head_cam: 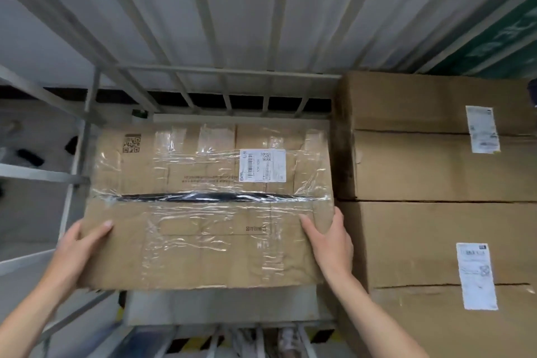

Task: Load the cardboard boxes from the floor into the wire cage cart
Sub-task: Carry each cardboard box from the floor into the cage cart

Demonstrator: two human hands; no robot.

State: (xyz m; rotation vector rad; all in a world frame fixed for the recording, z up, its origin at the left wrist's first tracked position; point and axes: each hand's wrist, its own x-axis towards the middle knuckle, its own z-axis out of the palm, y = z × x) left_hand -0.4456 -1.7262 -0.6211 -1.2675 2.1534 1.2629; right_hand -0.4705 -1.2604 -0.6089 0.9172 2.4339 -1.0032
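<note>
Taped box point(209, 206) gripped between left hand point(77, 253) and right hand point(328, 244).

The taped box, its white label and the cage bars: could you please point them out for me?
Taped box point(203, 253): head view, near top flap.
White label point(262, 165): head view, its middle.
Cage bars point(223, 71): head view, rear horizontal rail.

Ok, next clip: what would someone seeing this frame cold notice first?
Most likely the taped cardboard box in the centre, wrapped in shiny clear tape with a dark gap along its top seam, gripped by the left hand and right hand at its two sides. Next, the stacked boxes filling the right side, each with a white label, and the grey bars of the wire cage behind and to the left.
</note>
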